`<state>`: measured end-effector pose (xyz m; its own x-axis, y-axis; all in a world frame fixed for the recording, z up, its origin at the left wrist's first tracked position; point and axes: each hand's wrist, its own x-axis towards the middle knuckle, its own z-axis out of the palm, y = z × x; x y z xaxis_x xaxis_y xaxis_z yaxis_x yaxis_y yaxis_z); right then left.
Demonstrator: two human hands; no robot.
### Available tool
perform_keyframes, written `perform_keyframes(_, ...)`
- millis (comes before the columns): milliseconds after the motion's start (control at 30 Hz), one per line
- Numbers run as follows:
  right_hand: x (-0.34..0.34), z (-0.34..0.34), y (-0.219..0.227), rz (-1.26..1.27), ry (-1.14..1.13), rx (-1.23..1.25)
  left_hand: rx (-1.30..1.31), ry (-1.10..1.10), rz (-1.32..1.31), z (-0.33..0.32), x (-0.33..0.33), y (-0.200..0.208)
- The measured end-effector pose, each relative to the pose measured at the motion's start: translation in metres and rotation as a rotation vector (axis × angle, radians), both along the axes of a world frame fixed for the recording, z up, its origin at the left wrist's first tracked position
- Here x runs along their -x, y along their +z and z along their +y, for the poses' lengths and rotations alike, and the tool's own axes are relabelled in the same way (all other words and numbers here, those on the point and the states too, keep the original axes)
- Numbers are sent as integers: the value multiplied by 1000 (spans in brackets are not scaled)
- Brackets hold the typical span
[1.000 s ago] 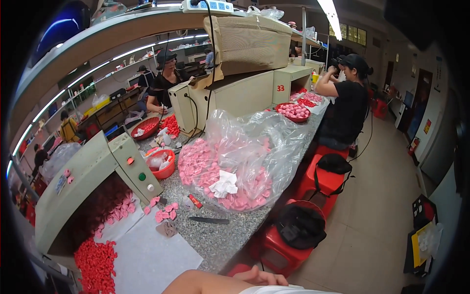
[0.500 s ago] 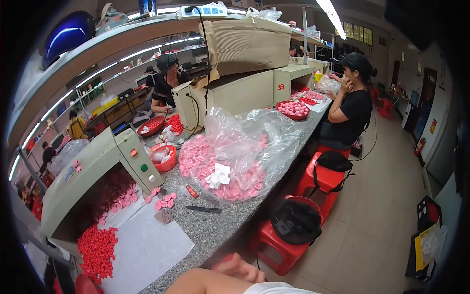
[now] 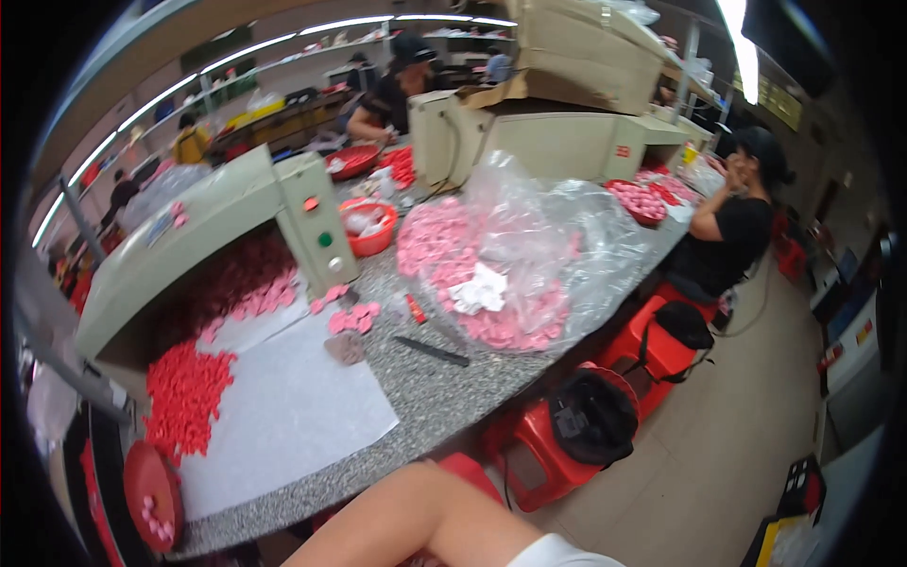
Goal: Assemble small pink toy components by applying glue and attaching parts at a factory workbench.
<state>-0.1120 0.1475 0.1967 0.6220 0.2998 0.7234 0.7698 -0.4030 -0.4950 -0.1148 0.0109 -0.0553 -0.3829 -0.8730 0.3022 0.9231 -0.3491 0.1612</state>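
A bare bent arm of mine (image 3: 406, 515), with a white sleeve edge (image 3: 562, 553), crosses the bottom of the view in front of the table edge. Neither my left hand nor my right hand shows. Nearest to the arm is a granite-patterned worktop (image 3: 453, 397). On it lie a white paper sheet (image 3: 302, 387), a heap of small red pieces (image 3: 187, 392) and pink pieces (image 3: 354, 318). A dark slim knife-like tool (image 3: 430, 351) and a small red-labelled tube (image 3: 416, 309) rest near a large clear plastic bag (image 3: 510, 231) with pink pieces (image 3: 435, 241).
A pale green machine housing (image 3: 189, 236) arches over more pink pieces at left. A red dish (image 3: 151, 491) sits at the near left corner. Red stools (image 3: 529, 463) with black bags (image 3: 595, 416) line the right edge. One person (image 3: 746, 208) sits at right; another (image 3: 397, 85) works across.
The view has swung left and down, so the worktop sits further right and the red dish shows more. A hand visible at the bottom earlier is out of sight now.
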Motion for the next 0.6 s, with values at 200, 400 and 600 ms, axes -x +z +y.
perform_keyframes(200,9,-132,-53,-79,-626,-54,-568,1238,-292,67,-72,51)
perform_keyframes(400,28,-208,-154,249,-988,-68,-259,897,-395,23,-72,58)
perform_keyframes(600,47,-265,-155,494,-1030,-188,-433,824,-241,6,-115,54)
